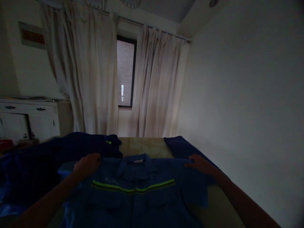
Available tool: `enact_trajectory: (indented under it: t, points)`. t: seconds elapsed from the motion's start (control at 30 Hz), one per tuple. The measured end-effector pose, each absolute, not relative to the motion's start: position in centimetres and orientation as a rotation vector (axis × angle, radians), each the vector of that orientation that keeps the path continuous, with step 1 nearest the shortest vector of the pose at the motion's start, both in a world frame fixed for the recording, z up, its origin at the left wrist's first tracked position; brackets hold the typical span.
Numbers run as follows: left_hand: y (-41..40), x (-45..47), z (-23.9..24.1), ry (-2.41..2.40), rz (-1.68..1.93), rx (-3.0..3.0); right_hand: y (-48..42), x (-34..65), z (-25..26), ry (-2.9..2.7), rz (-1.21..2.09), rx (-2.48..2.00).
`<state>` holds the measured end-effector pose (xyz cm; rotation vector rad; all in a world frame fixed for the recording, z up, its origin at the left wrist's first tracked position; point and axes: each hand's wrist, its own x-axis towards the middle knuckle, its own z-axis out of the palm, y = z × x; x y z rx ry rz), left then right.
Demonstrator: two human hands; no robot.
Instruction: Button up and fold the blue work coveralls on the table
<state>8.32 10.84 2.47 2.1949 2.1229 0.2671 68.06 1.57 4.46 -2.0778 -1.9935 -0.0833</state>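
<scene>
A blue work shirt (pixel 134 199) with a collar and a yellow-green stripe across the chest spreads out in front of me, its front facing up. My left hand (pixel 88 164) grips it at the shoulder on the left side, fingers closed on the cloth. At the opposite shoulder, my right hand (pixel 199 163) pinches the fabric, and a sleeve hangs down below it. A small white label shows inside the collar. The shirt's lower part runs out of view at the bottom.
Dark blue clothing (pixel 78 144) lies heaped on the left of the pale tabletop (pixel 142 146). Another dark blue garment (pixel 181 146) lies along the right edge by the wall. A white cabinet (pixel 63 117) stands at the back left, and long curtains (pixel 95 72) flank a window (pixel 125 72).
</scene>
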Motion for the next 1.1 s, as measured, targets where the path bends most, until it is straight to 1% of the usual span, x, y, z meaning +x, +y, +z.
enact_trajectory:
  t: [0.07, 0.17, 0.27, 0.33, 0.4, 0.5, 0.6, 0.7, 0.8, 1.1]
  points:
    - [11.6, 8.7, 3.6, 2.171, 0.284, 2.172, 3.0, 67.9, 6.5, -2.096, -0.132, -2.104]
    - [12.2, 10.0, 4.7, 2.229, 0.295, 2.187, 4.9, 66.4, 7.7, -2.019, -0.383, -2.227]
    - [11.7, 11.8, 4.6, 2.246, 0.314, 2.225, 6.0, 63.6, 6.7, -1.890, -0.537, -2.269]
    - [10.5, 13.1, 3.6, 2.211, 0.349, 2.361, 5.8, 60.9, 5.3, -1.879, -0.565, -2.208]
    - [8.9, 14.4, 1.9, 2.084, 0.351, 2.541, 4.7, 57.6, 3.3, -1.964, -0.460, -2.055]
    - [6.0, 16.1, -1.8, 1.858, 0.332, 2.597, 1.2, 51.9, -0.3, -2.163, -0.107, -1.800]
    - [3.6, 17.2, -6.0, 1.767, 0.404, 2.520, -3.0, 47.3, -3.7, -2.319, 0.184, -1.695]
    - [2.6, 17.6, -8.7, 1.743, 0.430, 2.516, -5.1, 45.0, -5.6, -2.333, 0.356, -1.676]
    - [3.3, 17.8, -9.3, 1.743, 0.399, 2.511, -4.6, 44.6, -5.8, -2.313, 0.387, -1.681]
    - [8.4, 18.5, -8.1, 1.722, 0.363, 2.532, 1.2, 45.4, -4.7, -2.395, 0.347, -1.637]
